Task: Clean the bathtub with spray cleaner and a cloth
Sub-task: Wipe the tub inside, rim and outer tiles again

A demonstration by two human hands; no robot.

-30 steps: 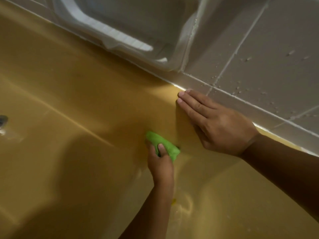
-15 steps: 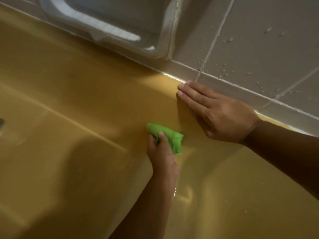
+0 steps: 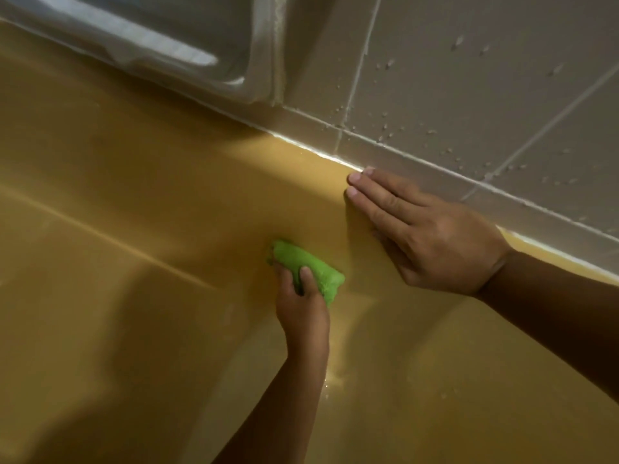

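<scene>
Left hand (image 3: pixel 303 296) pinches bunched green cloth (image 3: pixel 294 254) against bathtub (image 3: pixel 134 229) inner wall, just below rim edge. Cloth's long axis slants toward nearby right hand (image 3: pixel 425 236), which is flat on rim, fingers straight together.

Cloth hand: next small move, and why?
Probably a short wipe leftward along the bathtub wall. The left hand grips the bunched green cloth against that wall just below the rim, and the right hand lies flat on the rim close to the cloth's right, so the free stretch lies to the left.
</scene>
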